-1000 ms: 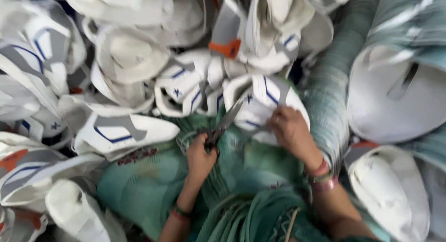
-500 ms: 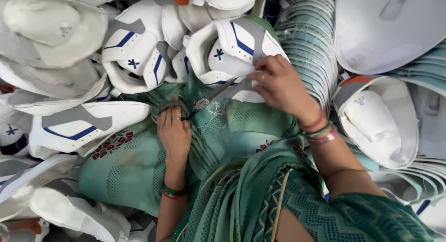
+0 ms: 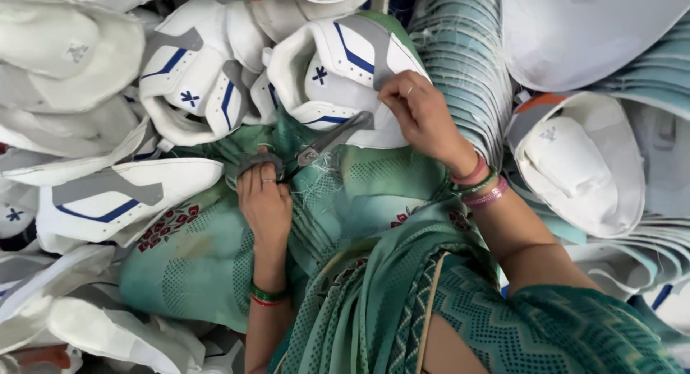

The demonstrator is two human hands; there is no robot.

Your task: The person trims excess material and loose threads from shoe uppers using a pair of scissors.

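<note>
Heaps of white shoe uppers [image 3: 100, 51] and stacked pale-green soles [image 3: 467, 65] ring a lap draped in green patterned cloth [image 3: 215, 266]. On that lap the left hand [image 3: 264, 201] is closed around the handles of grey scissors [image 3: 316, 150], whose blades point at a white upper with blue stripes [image 3: 338, 72]. The right hand [image 3: 420, 115] pinches this upper's grey edge, well apart from the left.

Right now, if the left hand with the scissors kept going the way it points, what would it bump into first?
Probably the white shoe upper with blue stripes: the left hand aims its grey metal scissors up-right at it, though depth is unclear.
</note>
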